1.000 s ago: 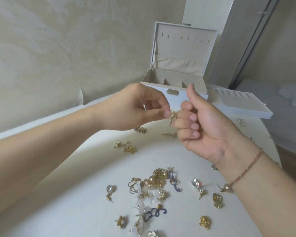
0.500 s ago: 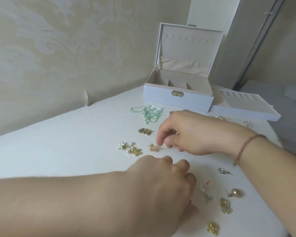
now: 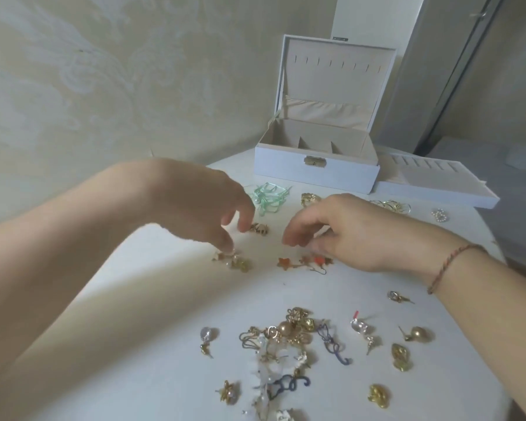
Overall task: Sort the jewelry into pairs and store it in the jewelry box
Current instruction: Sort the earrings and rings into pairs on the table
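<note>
The white jewelry box [image 3: 316, 174] stands open at the back of the white table [image 3: 140, 375], its lid upright. My left hand [image 3: 207, 208] hovers over a small gold pearl cluster [image 3: 236, 262], fingers loosely curled down, holding nothing that I can see. My right hand [image 3: 343, 229] hangs just above an orange star earring pair [image 3: 304, 262], fingers relaxed and empty. A gold piece [image 3: 259, 228] lies between the hands. A tangled heap of gold, blue and clear earrings [image 3: 289, 338] sits in the foreground.
A removed tray insert [image 3: 431, 189] lies right of the box. Green wire earrings [image 3: 269, 197], gold rings [image 3: 310, 198], gold hoops [image 3: 392, 205] and a pearl piece [image 3: 440, 214] lie before the box. Loose gold earrings [image 3: 401, 357] scatter at right. The table edge runs close on the right.
My left hand rose from the foreground heap and moved back over the pearl cluster. My right hand drew back, and orange star earrings now lie on the table below it.
</note>
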Tool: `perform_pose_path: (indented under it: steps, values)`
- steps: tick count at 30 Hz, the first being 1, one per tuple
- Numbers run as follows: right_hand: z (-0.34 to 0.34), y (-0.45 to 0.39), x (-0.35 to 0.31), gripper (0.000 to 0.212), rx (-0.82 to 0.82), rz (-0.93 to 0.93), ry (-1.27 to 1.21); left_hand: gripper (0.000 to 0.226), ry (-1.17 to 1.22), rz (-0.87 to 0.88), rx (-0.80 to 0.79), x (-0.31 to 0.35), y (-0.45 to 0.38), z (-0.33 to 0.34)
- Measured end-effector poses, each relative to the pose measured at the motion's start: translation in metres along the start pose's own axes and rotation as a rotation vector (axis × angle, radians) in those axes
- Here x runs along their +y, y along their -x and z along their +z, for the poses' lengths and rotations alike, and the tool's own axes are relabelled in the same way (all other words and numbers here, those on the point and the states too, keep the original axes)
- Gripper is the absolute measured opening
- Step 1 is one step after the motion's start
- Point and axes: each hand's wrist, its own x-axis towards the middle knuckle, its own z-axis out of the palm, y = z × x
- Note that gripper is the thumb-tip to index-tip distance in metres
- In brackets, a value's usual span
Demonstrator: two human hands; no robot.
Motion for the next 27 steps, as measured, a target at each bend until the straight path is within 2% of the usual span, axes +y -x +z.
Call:
perform_pose_path:
  steps: [3,5,7,10,14,17,22,24,25,27]
  values:
    - [0.000,0.006,0.001,0.039,-0.051,0.057,0.121,0.049,0.078,-0.046,-0.135,-0.008,-0.012,0.001]
    - [0.007,0.005,0.000,0.032,-0.115,0.084,0.218,0.054,0.067,-0.048,-0.156,-0.006,-0.018,0.009]
    - [0.019,0.002,-0.003,0.032,-0.095,0.109,0.253,0.057,0.027,-0.019,-0.151,-0.003,-0.024,0.017]
    - [0.036,-0.005,-0.010,0.028,0.006,0.104,0.223,0.049,0.027,0.042,-0.105,0.005,-0.029,0.024]
    - [0.043,-0.006,-0.010,0.006,0.070,0.026,0.216,0.031,0.030,0.105,-0.038,0.012,-0.030,0.025]
    - [0.037,-0.001,0.000,0.010,0.078,0.028,0.218,0.018,0.075,0.132,-0.032,0.013,-0.028,0.024]
    - [0.030,0.009,0.003,0.009,0.116,-0.023,0.178,0.019,0.078,0.125,-0.013,0.014,-0.026,0.022]
    - [0.023,0.024,-0.003,0.005,0.233,-0.044,0.153,0.022,0.064,0.080,0.046,0.014,-0.023,0.019]
    - [0.020,0.034,-0.006,0.008,0.275,-0.046,0.171,0.021,0.063,0.064,0.109,0.014,-0.021,0.018]
    - [0.020,0.056,-0.012,0.025,0.254,-0.028,0.267,0.019,0.092,0.064,0.265,0.015,-0.018,0.014]
